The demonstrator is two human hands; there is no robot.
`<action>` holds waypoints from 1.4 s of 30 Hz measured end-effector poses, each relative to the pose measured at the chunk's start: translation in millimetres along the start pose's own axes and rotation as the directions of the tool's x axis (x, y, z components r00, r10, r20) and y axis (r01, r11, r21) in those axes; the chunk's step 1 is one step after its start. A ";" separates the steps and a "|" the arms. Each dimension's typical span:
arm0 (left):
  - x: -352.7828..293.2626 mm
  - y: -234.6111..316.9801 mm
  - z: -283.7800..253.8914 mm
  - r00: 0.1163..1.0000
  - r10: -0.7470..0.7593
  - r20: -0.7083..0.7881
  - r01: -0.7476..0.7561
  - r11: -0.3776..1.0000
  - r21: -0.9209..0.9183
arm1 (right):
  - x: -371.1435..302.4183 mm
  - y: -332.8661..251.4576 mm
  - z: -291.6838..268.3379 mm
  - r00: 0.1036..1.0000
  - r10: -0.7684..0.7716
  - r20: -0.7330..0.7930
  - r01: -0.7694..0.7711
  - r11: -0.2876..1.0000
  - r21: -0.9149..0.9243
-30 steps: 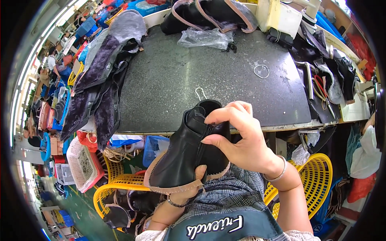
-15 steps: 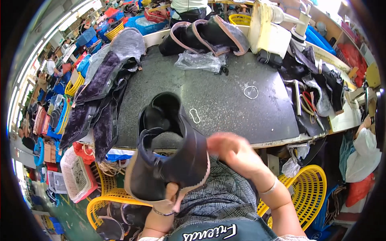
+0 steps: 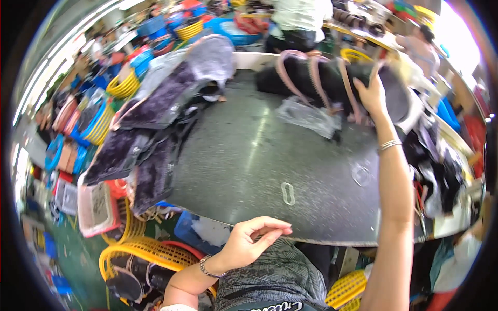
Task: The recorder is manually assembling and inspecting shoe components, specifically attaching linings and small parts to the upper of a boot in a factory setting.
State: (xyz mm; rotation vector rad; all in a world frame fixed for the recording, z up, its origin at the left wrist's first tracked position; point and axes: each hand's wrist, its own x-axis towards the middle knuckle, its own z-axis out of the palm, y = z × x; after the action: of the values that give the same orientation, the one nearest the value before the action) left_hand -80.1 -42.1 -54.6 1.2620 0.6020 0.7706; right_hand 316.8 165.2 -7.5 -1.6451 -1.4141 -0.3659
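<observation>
Moved boot: black with pink trim (image 3: 398, 98), gone from my left hand to, apparently, the right end of the row by the table's (image 3: 238, 171) far edge.
Right hand: my fingers (image 3: 372, 96) are spread against that end boot; blur hides whether they grip.
Left hand: empty, loosely curled (image 3: 248, 246) over the near edge, thumb and fingers slightly apart.
Boot row: four pink trims show, so I judge this boot's transfer nearly done.
Yellow basket (image 3: 148, 248): more dark footwear sits below the near-left edge; whether it remains to handle, I cannot tell.
</observation>
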 end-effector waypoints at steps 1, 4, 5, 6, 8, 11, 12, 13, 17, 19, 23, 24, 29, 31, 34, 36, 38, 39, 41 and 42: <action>10.1 3.8 -7.5 0.991 0.128 -0.039 -0.120 0.979 0.166 | 4.0 61.2 24.8 0.995 -0.101 0.015 0.101 0.995 0.004; 38.6 43.9 -94.4 0.847 0.531 -0.014 -0.220 0.375 0.901 | 23.9 41.3 25.3 0.929 0.221 0.297 -0.173 0.968 -0.179; 53.1 53.9 -129.4 0.823 0.567 -0.032 -0.009 0.070 0.998 | 23.0 35.5 24.2 0.922 0.310 0.232 -0.229 0.920 -0.319; 68.4 60.1 -168.8 0.785 0.612 -0.093 0.226 -0.144 0.963 | 6.0 3.9 27.6 0.986 -0.041 -0.160 -0.069 0.778 -0.624; 77.2 75.2 -245.0 0.743 0.642 -0.191 0.530 -0.389 0.754 | -4.7 -57.2 38.6 0.935 -0.221 -0.278 0.114 0.929 -0.353; 68.4 90.9 -304.6 0.748 0.608 -0.267 0.447 -0.162 0.880 | -34.8 -139.3 64.2 0.924 -0.382 -0.023 0.383 0.922 0.063; 69.7 105.3 -293.3 0.708 0.634 -0.311 0.339 0.081 0.937 | -44.5 -158.6 71.8 0.907 -0.418 0.056 0.404 0.899 0.170; 67.4 110.1 -266.8 0.623 0.757 -0.194 0.218 0.071 0.973 | -53.1 -176.8 79.4 0.909 -0.413 0.061 0.392 0.895 0.213; -9.7 101.2 -151.4 0.700 0.627 0.341 -0.143 -0.345 0.928 | -65.0 -236.6 62.5 0.815 -0.579 0.004 0.556 0.785 0.273; -57.8 78.5 -122.4 0.797 0.465 0.386 -0.347 -0.171 0.922 | -73.7 -247.6 29.7 0.482 -0.875 0.039 0.828 0.470 0.306; -128.2 32.4 -87.1 0.934 0.263 0.242 -0.290 0.161 0.943 | -176.3 -238.2 -83.0 0.358 -0.930 0.085 0.879 0.367 0.303; -143.2 23.6 -82.4 0.953 0.235 0.192 -0.227 0.129 0.965 | -209.6 -231.1 -106.6 0.467 -0.875 0.127 0.779 0.475 0.410; -129.2 -10.7 -60.0 0.861 0.075 0.503 -0.505 0.013 0.863 | -408.5 -179.1 -145.0 0.342 -0.392 0.854 -0.058 0.898 0.436; -111.1 -28.7 -23.9 0.740 -0.006 0.672 -0.671 0.056 0.739 | -412.8 -168.2 -137.2 0.212 -0.357 0.910 -0.348 0.842 0.412; -84.2 -56.4 15.7 0.558 0.028 0.829 -0.829 0.057 0.556 | -365.4 -172.6 -143.9 0.363 -0.080 0.928 -0.880 0.298 0.370; -68.8 -57.3 30.8 0.480 0.197 0.855 -0.872 0.004 0.489 | -350.3 -185.4 -139.4 0.495 0.095 0.864 -0.778 0.491 0.392; -70.8 -51.5 33.5 0.858 0.114 0.500 -0.496 0.435 0.752 | -368.4 -172.8 -123.0 0.544 0.131 0.828 -0.829 0.237 0.507; -66.2 -54.9 38.1 0.757 0.610 0.236 -0.488 0.286 0.825 | -369.3 -171.5 -126.6 0.478 0.084 0.875 -0.868 0.197 0.455; -63.9 -50.9 38.3 0.913 0.356 -0.202 -0.147 0.746 0.649 | -374.8 -172.7 -129.3 0.418 -0.028 0.908 -0.903 0.102 0.418; -64.2 -50.2 30.0 0.973 0.105 -0.207 -0.006 0.904 0.428 | -374.7 -173.2 -130.5 0.405 -0.031 0.914 -0.910 0.089 0.406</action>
State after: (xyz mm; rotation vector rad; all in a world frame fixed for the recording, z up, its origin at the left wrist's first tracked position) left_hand -87.6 -116.8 -98.2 1.6093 0.9614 0.8663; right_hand 91.0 -183.4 -129.9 -1.0147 -0.9361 1.6457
